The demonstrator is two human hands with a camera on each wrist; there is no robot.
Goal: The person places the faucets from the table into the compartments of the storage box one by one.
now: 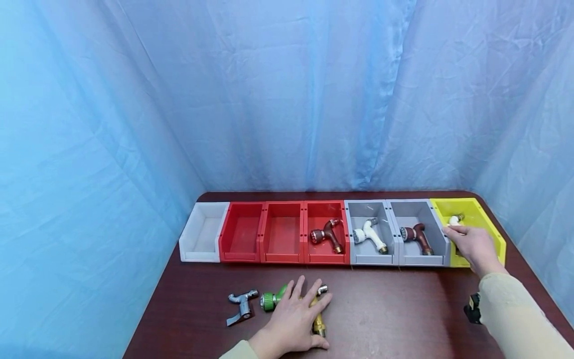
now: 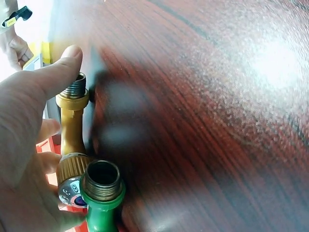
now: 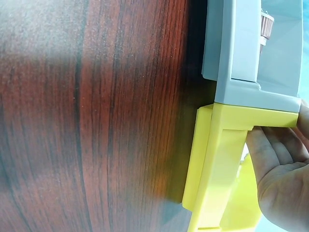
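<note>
My left hand [image 1: 291,319] lies spread over a green tap [image 1: 270,300] and a gold tap [image 1: 319,324] on the table. In the left wrist view its thumb rests by the threaded end of the gold tap [image 2: 72,116], with the green tap [image 2: 102,193] alongside. Left of that hand is a chrome tap [image 1: 243,305]. My right hand [image 1: 477,249] pinches the adjoining walls of the yellow bin [image 1: 486,227] and the grey bin beside it. Its curled fingers are inside the yellow bin [image 3: 231,140], where a white tap [image 1: 456,219] is partly hidden.
Seven bins stand in a row along the back of the table. A brown tap [image 1: 329,235] lies in a red bin, with a white tap [image 1: 370,236] and another brown tap [image 1: 418,238] in the grey ones. A black object [image 1: 473,308] shows beside my right sleeve.
</note>
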